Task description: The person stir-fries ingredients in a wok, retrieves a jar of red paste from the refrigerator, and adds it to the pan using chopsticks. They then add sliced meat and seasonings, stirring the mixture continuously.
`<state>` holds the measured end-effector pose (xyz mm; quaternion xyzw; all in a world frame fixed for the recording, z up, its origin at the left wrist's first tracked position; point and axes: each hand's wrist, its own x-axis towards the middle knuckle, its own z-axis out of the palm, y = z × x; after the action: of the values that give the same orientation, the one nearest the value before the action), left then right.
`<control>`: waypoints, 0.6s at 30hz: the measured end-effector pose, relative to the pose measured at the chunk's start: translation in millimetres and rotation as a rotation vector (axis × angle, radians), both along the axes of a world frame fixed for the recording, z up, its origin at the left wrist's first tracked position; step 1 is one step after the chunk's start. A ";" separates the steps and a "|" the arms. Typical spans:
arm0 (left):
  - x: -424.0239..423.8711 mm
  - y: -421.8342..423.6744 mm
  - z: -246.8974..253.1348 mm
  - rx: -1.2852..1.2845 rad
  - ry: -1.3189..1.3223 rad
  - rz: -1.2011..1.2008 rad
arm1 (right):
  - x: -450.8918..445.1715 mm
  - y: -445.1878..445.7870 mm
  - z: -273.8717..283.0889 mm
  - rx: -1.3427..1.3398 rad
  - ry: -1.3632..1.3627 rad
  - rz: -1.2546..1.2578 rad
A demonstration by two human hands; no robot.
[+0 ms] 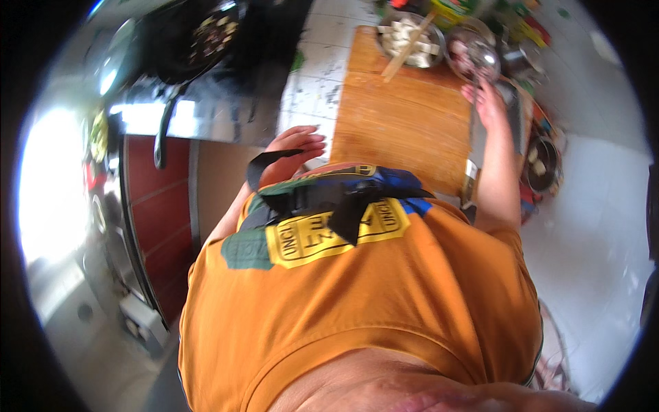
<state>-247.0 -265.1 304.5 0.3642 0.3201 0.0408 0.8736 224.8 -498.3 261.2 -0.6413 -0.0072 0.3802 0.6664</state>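
Observation:
My right hand [488,105] is at the right side of the wooden cutting board [401,113]. Its fingers close around the thin handle of a metal ladle [485,57], whose shiny bowl is over a metal bowl of pinkish food [460,54], perhaps raw meat. My left hand [296,147] is empty, fingers loosely spread, in front of my waist by the counter edge. A black strap [267,159] crosses before it. At the board's top, a steel bowl of white cubes [406,44], probably tofu, has wooden chopsticks [406,51] resting across it. A knife handle [469,180] lies under my right forearm.
At the upper left, a dark wok [180,46] with chopped food sits on the black stove, its handle [163,129] jutting towards me. A pot [541,159] with pale pieces stands far right. Metal cups [520,59] and packages [455,10] crowd the back right.

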 end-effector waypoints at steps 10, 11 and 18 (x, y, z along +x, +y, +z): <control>20.0 -4.7 57.9 0.229 -0.079 -0.137 | -7.5 -18.6 30.4 -0.053 -0.054 0.077; 21.9 -5.9 61.2 0.201 -0.086 -0.124 | -14.5 -27.1 40.9 -0.081 -0.077 0.095; 52.4 -15.6 63.4 0.067 -0.146 -0.153 | -77.8 -39.1 128.8 -0.148 -0.165 0.287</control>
<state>-194.6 -280.7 367.9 0.4127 0.2252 0.0110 0.8825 147.0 -537.4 389.9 -0.7098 -0.1254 0.4172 0.5535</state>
